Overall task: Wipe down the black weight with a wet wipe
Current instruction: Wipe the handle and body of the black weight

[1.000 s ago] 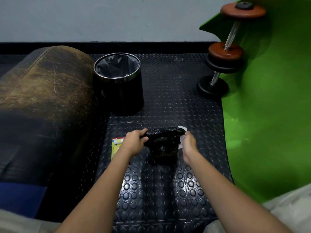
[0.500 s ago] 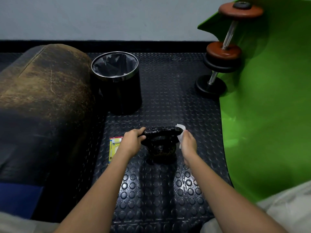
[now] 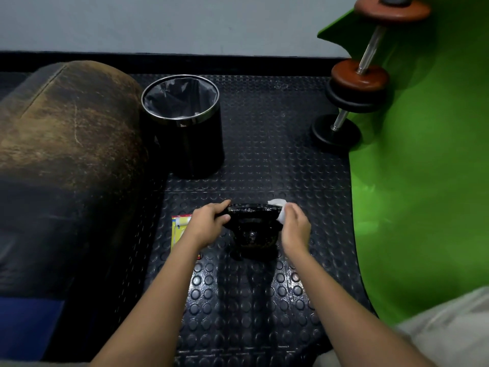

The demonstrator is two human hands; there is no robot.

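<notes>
1. You have one glossy black weight (image 3: 253, 229) on the studded black rubber floor (image 3: 264, 313); your left hand (image 3: 207, 227) is clamped on its rim.
2. Your right hand (image 3: 295, 229) pinches one crumpled white wet wipe (image 3: 279, 211) against the weight.
3. One round black bin (image 3: 185, 125) holds a grey liner.

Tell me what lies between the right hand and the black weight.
In the head view, a crumpled white wet wipe sits between the right hand and the right end of the glossy black kettlebell-shaped weight, pressed against its handle. The left hand grips the handle's other end.

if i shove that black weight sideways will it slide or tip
Probably neither easily: the black weight looks like solid metal, so heavy for its size. Its glossy, wet-looking surface may be slippery. The studded rubber floor should resist sliding.
</notes>
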